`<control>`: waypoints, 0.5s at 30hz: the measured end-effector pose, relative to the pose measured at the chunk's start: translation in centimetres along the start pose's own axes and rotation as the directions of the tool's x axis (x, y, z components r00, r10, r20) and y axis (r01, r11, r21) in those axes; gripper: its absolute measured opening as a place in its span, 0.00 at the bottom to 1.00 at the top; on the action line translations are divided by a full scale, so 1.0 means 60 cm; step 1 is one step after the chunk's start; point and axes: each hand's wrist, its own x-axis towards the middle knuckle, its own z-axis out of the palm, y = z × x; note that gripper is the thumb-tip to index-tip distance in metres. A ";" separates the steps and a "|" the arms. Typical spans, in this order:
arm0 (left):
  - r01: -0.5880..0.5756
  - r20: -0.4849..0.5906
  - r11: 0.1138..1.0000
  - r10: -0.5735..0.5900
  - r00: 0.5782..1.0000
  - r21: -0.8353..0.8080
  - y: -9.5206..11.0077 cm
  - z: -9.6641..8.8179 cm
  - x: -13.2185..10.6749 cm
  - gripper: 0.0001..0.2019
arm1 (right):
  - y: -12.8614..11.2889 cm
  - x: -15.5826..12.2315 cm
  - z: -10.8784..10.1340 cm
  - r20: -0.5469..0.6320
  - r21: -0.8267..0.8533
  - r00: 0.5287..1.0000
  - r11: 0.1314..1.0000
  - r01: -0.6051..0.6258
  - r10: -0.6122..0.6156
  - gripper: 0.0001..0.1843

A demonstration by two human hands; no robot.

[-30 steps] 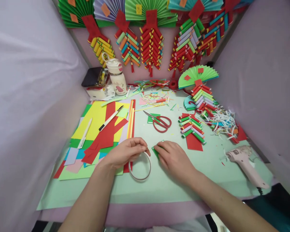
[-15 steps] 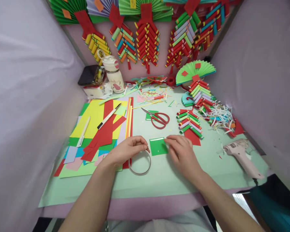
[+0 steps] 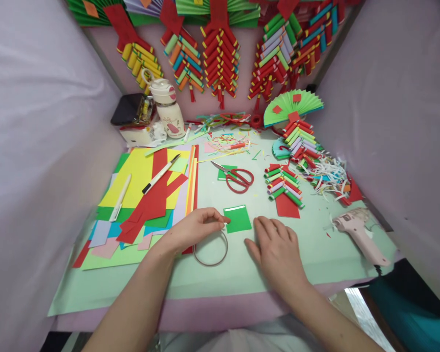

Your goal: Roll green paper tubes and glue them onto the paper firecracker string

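My left hand (image 3: 205,227) pinches the upper edge of a thin, nearly used-up roll of tape (image 3: 209,265), with a small white bit showing at the fingertips. Just beyond those fingertips lies a small green paper square (image 3: 238,220), with a shiny pale strip along its far edge. My right hand (image 3: 278,247) rests palm down on the table to the right of the square, apart from it, fingers stretched and holding nothing. Red-handled scissors (image 3: 239,179) lie farther back on another green piece.
Coloured paper sheets (image 3: 132,188) with a craft knife (image 3: 161,173) and a white pen (image 3: 121,198) spread at left. A paper firecracker string (image 3: 284,186) and a pink glue gun (image 3: 361,234) lie at right. A white bottle (image 3: 169,115) stands behind, near paper scraps (image 3: 227,143).
My right hand has let go of the green square's right edge and moved back toward me, its fingers now flat on the table. The square has turned slightly. My left hand still pinches the tape.
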 end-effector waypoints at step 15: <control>-0.101 0.034 0.990 0.098 0.995 0.102 0.005 0.015 -0.004 0.09 | 0.041 0.005 -0.029 -0.251 0.346 0.952 0.935 -0.081 0.176 0.07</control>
